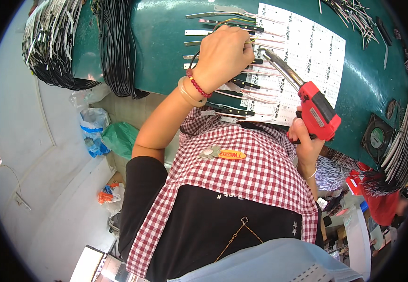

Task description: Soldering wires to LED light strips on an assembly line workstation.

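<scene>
My left hand (226, 52) is closed, fingers curled down, over a row of small black and silver strips (246, 84) with thin pale wires. A thin yellowish wire (252, 43) shows at its fingertips, and a black cable (193, 60) comes out by the wrist; the pinch itself is mostly hidden. My right hand (307, 144) grips a red and black soldering gun (319, 110). The gun's metal tip points up and left, close to the left fingertips. Beneath lies a white printed board (314, 56), along whose left side the strips are lined up.
The green tabletop (166, 51) holds hanging bundles of black cable (117, 47) and pale-tipped wires (53, 42) at the left. More wires (352, 19) lie at the far right. A small black fan (377, 137) and another wire bundle (401, 141) are at the right edge.
</scene>
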A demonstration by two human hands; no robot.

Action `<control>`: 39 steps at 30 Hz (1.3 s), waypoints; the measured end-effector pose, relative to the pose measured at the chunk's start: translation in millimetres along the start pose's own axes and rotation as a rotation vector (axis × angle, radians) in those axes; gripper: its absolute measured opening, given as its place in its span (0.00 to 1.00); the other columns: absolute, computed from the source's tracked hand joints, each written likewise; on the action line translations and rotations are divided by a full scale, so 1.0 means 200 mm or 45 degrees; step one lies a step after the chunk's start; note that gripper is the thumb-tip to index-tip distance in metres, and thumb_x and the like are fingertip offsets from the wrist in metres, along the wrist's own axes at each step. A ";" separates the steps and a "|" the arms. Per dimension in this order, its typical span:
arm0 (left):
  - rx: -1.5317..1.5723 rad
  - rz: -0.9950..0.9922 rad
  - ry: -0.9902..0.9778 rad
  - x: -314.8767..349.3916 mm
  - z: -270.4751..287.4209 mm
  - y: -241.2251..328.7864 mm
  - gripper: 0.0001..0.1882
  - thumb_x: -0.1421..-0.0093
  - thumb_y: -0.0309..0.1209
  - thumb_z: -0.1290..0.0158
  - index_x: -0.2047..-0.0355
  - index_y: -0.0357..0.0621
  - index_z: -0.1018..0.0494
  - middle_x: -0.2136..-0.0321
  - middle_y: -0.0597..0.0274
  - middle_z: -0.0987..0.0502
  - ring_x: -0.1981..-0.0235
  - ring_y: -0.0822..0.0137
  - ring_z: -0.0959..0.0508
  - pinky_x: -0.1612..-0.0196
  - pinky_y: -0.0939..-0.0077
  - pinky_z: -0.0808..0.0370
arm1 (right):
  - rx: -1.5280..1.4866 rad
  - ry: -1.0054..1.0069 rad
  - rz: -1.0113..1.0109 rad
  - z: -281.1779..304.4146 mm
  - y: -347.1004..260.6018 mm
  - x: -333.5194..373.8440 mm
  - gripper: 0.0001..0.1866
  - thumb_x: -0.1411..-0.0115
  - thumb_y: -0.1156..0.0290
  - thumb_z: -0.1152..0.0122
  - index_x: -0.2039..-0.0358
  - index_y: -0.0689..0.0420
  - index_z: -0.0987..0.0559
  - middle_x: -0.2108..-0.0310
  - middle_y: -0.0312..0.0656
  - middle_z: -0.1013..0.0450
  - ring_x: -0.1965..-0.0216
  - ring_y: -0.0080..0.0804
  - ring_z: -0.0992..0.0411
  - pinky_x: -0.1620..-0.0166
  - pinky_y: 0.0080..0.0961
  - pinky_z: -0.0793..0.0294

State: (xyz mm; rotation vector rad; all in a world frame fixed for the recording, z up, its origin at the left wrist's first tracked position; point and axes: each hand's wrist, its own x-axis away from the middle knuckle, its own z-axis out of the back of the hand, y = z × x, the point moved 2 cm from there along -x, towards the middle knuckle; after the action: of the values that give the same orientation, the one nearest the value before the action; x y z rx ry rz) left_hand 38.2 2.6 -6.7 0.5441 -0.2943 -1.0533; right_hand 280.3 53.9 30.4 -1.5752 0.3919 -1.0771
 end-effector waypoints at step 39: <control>0.037 -0.051 -0.054 -0.02 0.01 -0.03 0.08 0.55 0.30 0.50 0.85 0.40 0.26 0.83 0.52 0.26 0.75 0.52 0.25 0.71 0.61 0.28 | -0.113 -0.013 0.035 0.05 -0.06 -0.02 0.15 0.43 0.77 0.52 0.55 0.67 0.34 0.84 0.34 0.40 0.84 0.18 0.43 0.79 0.18 0.41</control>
State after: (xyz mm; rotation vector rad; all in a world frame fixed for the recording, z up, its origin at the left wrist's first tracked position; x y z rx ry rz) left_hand 31.0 3.7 -9.1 0.5561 -0.3377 -1.1018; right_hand 282.3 66.0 40.3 -1.6486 0.4590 -1.0426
